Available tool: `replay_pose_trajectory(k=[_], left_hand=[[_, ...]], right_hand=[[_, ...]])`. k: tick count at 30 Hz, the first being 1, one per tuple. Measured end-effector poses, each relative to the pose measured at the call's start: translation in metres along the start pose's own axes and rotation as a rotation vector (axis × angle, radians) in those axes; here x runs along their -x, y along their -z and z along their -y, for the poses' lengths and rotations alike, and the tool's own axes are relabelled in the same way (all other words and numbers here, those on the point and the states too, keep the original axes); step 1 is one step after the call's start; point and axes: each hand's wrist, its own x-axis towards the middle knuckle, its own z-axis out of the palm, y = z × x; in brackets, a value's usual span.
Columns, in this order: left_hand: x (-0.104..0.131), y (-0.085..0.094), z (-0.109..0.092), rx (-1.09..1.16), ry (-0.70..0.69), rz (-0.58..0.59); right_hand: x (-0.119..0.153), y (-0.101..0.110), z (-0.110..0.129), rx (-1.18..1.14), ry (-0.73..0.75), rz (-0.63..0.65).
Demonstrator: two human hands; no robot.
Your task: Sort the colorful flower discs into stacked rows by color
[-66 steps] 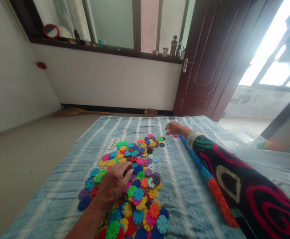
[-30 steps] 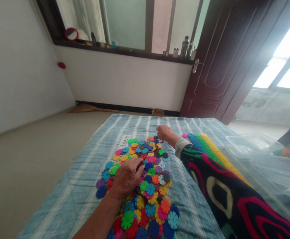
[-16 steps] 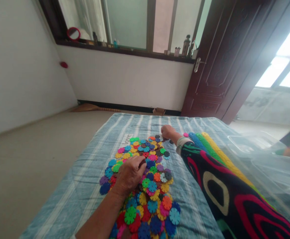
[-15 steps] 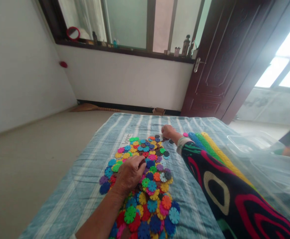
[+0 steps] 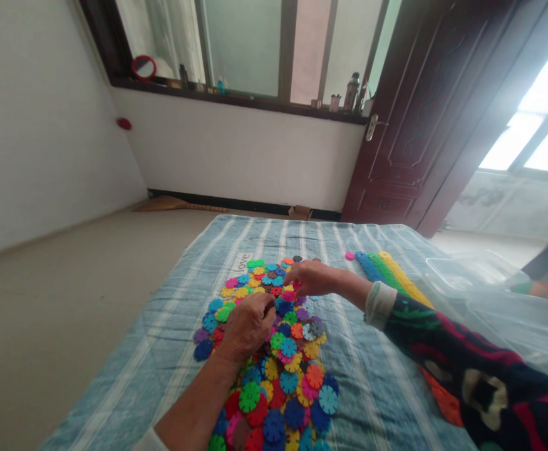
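A heap of flat, notched plastic discs (image 5: 289, 381) in many colours lies on the striped cloth. Over its middle is my left hand (image 5: 251, 318), fingers curled together; whatever they may hold is hidden. My right hand (image 5: 312, 277) reaches in from the right over the far part of the heap, its fingers bent and apart just above the discs, close to a pink disc (image 5: 289, 295). I cannot tell whether the fingertips touch it. Just beyond that hand, a brown disc (image 5: 317, 260) shows in part.
Right of the heap lie long rows of discs: a blue row (image 5: 371, 268), a green row (image 5: 386, 272), a yellow row (image 5: 403, 275) and an orange row (image 5: 443, 394) partly under my sleeve. A single pink disc (image 5: 350, 256) sits at their far end. Clear plastic containers (image 5: 478, 272) stand at right.
My right hand has come back from the heap's far right edge, moving left and nearer, and its closed fingers have parted. My left hand has stayed in about the same place.
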Motion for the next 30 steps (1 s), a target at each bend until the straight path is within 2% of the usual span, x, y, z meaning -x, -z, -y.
replay_pose_trajectory(k=[2, 4, 13, 25, 30], left_hand=[[0.000, -0.001, 0.001, 0.007, 0.004, 0.005], [0.000, -0.001, 0.001, 0.008, 0.012, 0.016], [0.000, 0.000, -0.001, -0.016, 0.051, 0.054], [-0.002, 0.002, -0.001, -0.024, 0.015, 0.049], [-0.004, 0.002, 0.000, -0.007, 0.004, 0.039]], right_hand=[[-0.001, 0.000, 0.010, 0.132, 0.130, 0.032], [-0.005, 0.000, 0.017, 0.224, 0.191, 0.072], [-0.017, -0.007, 0.024, 0.299, 0.224, 0.116], [-0.002, -0.008, 0.005, 0.148, 0.155, 0.018], [0.010, -0.004, -0.012, 0.134, 0.010, -0.014]])
